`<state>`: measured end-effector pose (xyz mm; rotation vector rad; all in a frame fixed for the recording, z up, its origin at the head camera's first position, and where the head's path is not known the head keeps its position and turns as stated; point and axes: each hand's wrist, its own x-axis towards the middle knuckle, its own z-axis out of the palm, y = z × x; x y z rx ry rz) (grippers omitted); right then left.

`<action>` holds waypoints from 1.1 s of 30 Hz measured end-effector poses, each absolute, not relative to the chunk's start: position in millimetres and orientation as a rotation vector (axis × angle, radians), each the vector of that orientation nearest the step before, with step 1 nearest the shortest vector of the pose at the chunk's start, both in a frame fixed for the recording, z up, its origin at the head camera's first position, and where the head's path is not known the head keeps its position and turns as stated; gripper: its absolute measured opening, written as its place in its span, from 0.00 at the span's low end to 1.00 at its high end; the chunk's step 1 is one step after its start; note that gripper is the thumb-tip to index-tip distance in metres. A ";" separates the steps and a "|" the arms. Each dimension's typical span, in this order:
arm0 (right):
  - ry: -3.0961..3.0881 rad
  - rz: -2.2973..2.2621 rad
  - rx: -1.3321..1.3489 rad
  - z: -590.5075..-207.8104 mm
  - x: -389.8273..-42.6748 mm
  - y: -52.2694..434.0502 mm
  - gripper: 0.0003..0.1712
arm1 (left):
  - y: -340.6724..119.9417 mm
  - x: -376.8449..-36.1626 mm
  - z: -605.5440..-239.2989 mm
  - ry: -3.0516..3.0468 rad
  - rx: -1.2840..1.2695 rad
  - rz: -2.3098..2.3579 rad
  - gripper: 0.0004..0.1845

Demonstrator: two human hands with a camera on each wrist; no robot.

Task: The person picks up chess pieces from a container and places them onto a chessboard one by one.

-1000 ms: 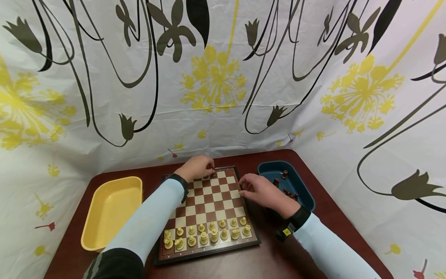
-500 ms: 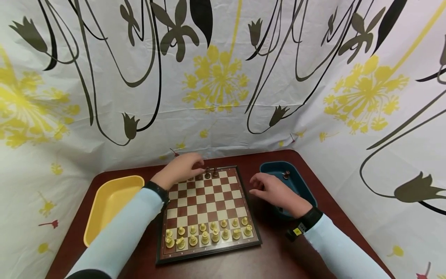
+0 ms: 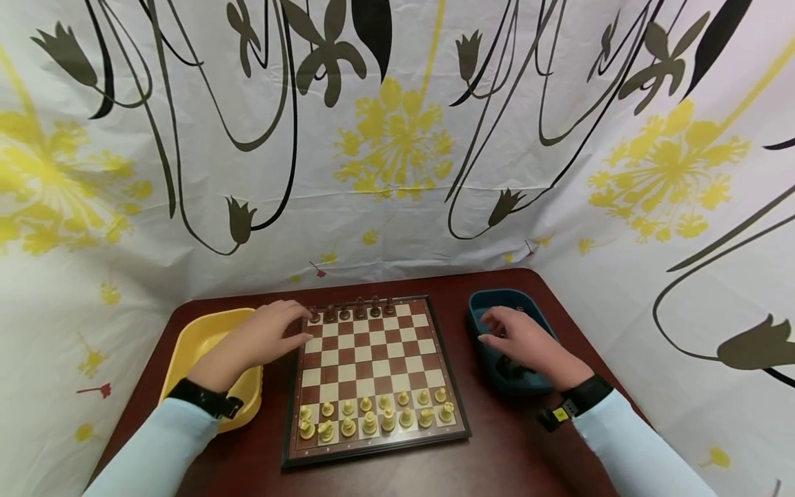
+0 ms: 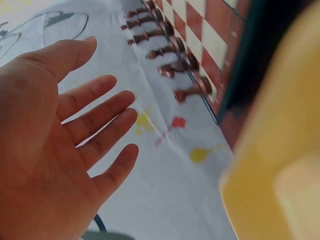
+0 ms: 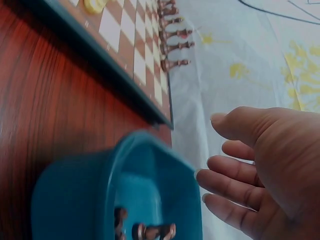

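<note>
My left hand (image 3: 263,338) hovers between the yellow tray (image 3: 254,408) and the chessboard's (image 3: 371,353) far left corner, fingers spread and holding nothing. In the left wrist view, a dark rook (image 4: 192,92) stands nearest that hand, with a dark knight (image 4: 180,66) beside it. Several dark chess pieces (image 3: 360,309) stand in a row along the board's far edge, its right end bare. Over the blue tray (image 3: 475,298) hangs my right hand (image 3: 528,344), fingers loosely bent and holding nothing. Loose dark chess pieces (image 5: 155,231) lie in that tray, partly hidden by the hand.
Cream chess pieces (image 3: 388,418) fill two rows on the board's near side. The dark red table (image 3: 385,476) carries the board, with a tray on either side. A patterned white curtain (image 3: 298,172) encloses the table's back and sides.
My left hand has moved left off the board's far row, uncovering the dark pieces there. My right hand has shifted right from the board's edge to over the blue tray.
</note>
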<state>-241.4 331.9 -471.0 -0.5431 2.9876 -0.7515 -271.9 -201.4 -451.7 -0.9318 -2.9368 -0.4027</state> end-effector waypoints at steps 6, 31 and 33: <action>3.018 -0.690 -0.518 -474.3 -241.7 349.8 0.21 | -230.9 -251.0 -453.5 -2.946 -0.811 -0.480 0.23; 2.975 -0.692 -0.487 -470.9 -247.7 372.0 0.18 | -275.9 -212.0 -480.8 -2.910 -0.669 -0.530 0.26; 2.967 -0.662 -0.497 -470.4 -251.8 373.7 0.18 | -277.5 -211.0 -480.7 -2.913 -0.654 -0.531 0.26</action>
